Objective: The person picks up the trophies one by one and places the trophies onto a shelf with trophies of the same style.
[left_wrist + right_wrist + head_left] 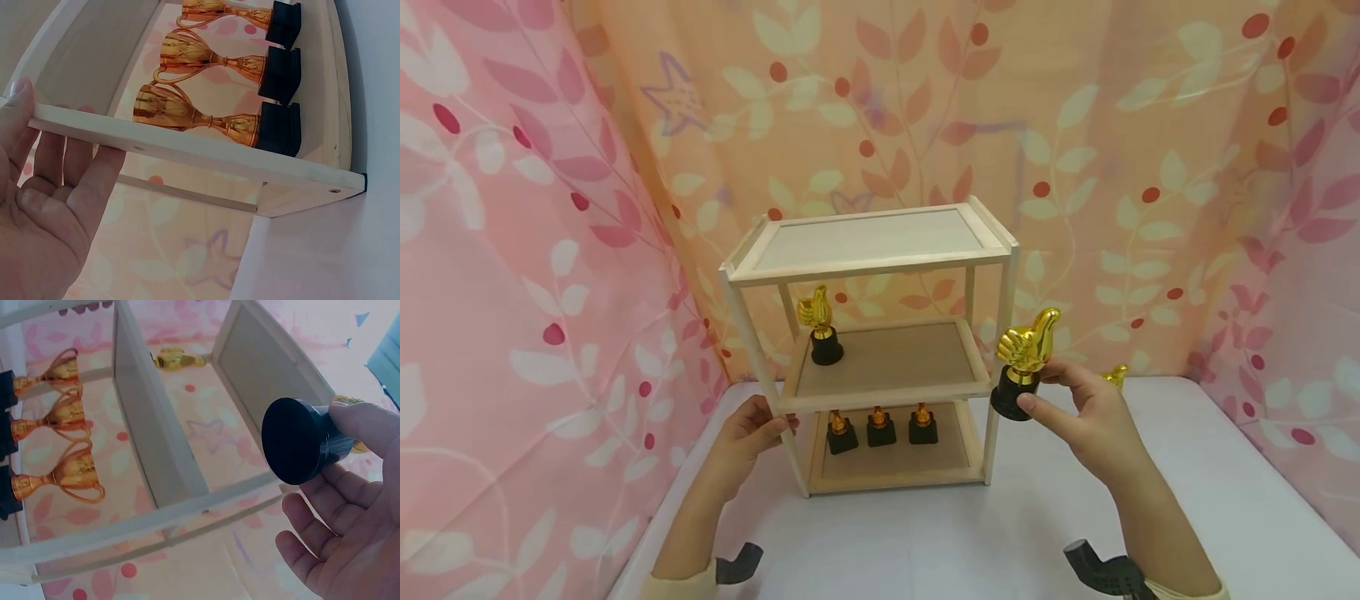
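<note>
The left hand (748,437) pinches the left front post (747,333) of the rack (872,242); a tug there could topple the thumb trophy (824,337) on the middle shelf (902,358) or the cup trophies (882,429) below. Just outside the right post (1010,283), the held trophy (1025,354) could clip it if swung leftward, or drop if the right hand (1090,425), pinching its black base (1015,400), loosens.

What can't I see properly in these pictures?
Head view: tops of three gold cup trophies with black bases, hidden by the pale wooden middle shelf.
Head view: rest of the small gold figure, behind the right hand.
Right wrist view: top of the gold thumbs-up trophy, mostly behind its round black base and that hand.
</note>
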`<act>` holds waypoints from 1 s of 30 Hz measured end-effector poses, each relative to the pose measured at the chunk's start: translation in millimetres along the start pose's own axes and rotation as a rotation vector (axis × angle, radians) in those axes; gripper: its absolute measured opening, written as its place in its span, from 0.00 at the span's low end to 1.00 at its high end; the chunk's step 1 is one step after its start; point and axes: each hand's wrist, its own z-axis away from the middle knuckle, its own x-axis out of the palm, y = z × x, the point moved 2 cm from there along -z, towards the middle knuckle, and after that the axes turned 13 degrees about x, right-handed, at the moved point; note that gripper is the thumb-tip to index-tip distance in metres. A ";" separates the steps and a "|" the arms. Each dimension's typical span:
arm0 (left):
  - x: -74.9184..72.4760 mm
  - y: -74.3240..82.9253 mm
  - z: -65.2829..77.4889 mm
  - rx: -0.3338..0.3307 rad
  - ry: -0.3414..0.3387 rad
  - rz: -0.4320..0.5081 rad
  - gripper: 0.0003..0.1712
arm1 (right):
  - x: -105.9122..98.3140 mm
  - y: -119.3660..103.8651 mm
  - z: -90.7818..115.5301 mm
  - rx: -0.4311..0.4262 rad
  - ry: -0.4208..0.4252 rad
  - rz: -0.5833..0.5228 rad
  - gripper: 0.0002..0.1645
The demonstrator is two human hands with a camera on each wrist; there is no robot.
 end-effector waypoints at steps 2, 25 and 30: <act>1.5 0.2 -0.1 0.004 -0.005 0.000 0.17 | 4.3 -1.0 0.4 -0.004 -0.018 -0.022 0.21; 1.3 -0.4 -0.5 0.040 -0.008 -0.013 0.16 | 81.5 -24.5 -9.0 0.037 -0.183 -0.059 0.25; 0.8 -0.3 0.9 0.010 -0.002 -0.014 0.17 | 93.8 -29.4 -22.2 0.078 -0.207 -0.055 0.28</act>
